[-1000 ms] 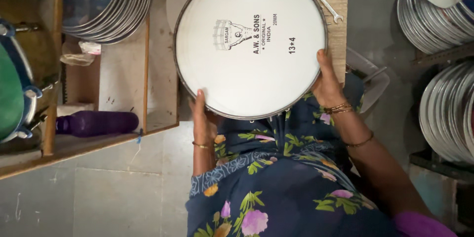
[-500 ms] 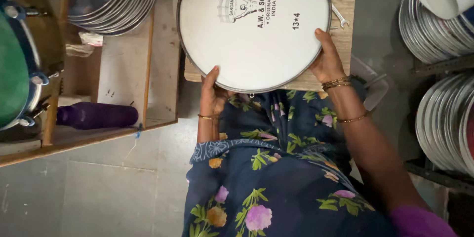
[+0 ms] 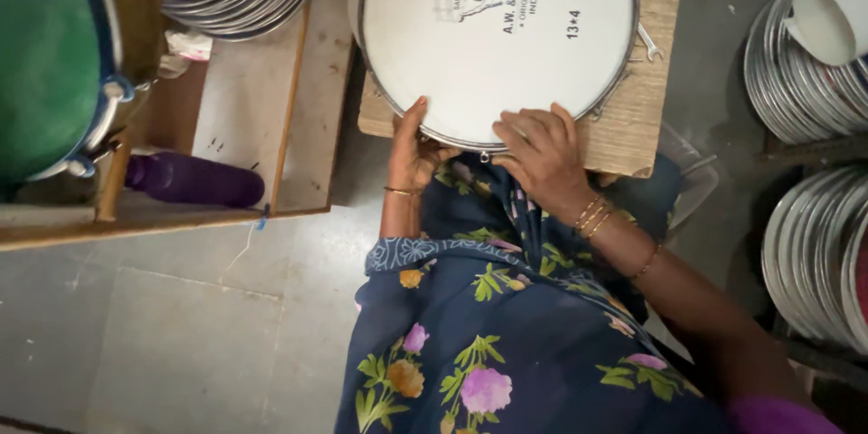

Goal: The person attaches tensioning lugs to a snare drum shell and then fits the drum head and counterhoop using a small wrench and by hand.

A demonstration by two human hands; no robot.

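— Moved since before: the right hand (image 3: 542, 158) slid from the drum's side to its near rim, fingers spread flat.
— And the left hand (image 3: 414, 149)?
— Gripping the white drum (image 3: 495, 41) on the wooden board (image 3: 624, 131). Spanner (image 3: 648, 42) alongside; purple bottle (image 3: 194, 181) and stacked metal hoops (image 3: 800, 81) well apart.

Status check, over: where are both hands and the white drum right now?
Left hand gripping near rim of white drum. Right hand flat on near edge. Drum lying on wooden board. Spanner beside rim; nothing blocking.
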